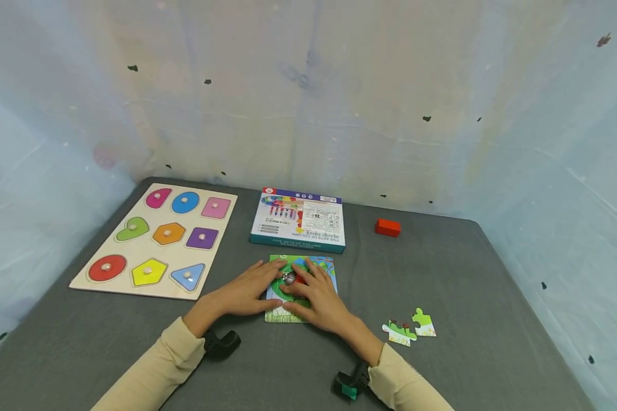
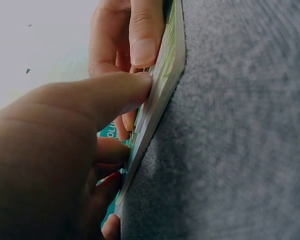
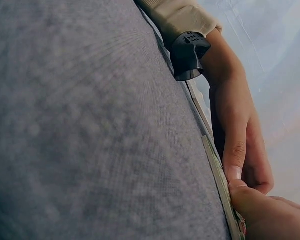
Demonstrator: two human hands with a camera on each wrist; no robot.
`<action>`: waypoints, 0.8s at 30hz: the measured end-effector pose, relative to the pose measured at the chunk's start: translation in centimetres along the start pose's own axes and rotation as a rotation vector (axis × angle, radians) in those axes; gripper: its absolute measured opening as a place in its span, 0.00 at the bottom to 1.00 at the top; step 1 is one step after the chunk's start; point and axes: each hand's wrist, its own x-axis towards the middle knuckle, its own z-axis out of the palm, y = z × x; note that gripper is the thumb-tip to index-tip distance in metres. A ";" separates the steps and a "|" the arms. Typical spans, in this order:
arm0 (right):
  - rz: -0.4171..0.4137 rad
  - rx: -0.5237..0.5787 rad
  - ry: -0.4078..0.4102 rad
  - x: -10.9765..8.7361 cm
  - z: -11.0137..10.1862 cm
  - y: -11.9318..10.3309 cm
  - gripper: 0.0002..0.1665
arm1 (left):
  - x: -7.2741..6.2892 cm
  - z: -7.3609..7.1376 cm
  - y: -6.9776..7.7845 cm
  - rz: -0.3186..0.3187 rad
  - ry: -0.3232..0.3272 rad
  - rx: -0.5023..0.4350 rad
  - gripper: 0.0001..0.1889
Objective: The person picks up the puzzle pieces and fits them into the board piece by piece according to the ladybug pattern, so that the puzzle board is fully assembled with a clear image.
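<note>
A small square jigsaw puzzle [image 1: 283, 315] with a ladybird on green leaves lies flat on the table. My left hand [image 1: 244, 291] touches its left part with extended fingers. Over its right part lies my right hand [image 1: 323, 301], fingers spread and pressing on the picture. Both thumbs almost meet near the puzzle's lower middle. In the left wrist view, the left thumb [image 2: 125, 90] presses on the pieces just inside the board's pale edge [image 2: 162, 85]. Parts of the picture are hidden beneath the hands. Two loose jigsaw pieces, one wider [image 1: 399, 334] and one smaller [image 1: 424, 323], lie to the right.
Left of the hands lies a wooden shape board [image 1: 149, 228] with knobbed coloured shapes. A flat cardboard box [image 1: 298, 220] sits just behind the puzzle. Farther right at the back is a red block [image 1: 388, 228]. Grey cloth [image 1: 473, 285] covers the table; pale sheeting surrounds it.
</note>
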 end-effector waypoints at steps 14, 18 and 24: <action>-0.041 -0.010 -0.039 0.1 -0.2 -0.1 0.20 | 0.0 0.1 -0.1 -0.006 0.000 -0.014 0.37; -0.038 0.009 -0.052 0.0 0.0 -0.2 0.19 | 0.0 0.2 -0.1 -0.005 -0.002 -0.020 0.37; -0.078 -0.007 0.029 0.1 0.0 -0.2 0.18 | 0.0 0.2 -0.3 -0.009 -0.009 -0.040 0.36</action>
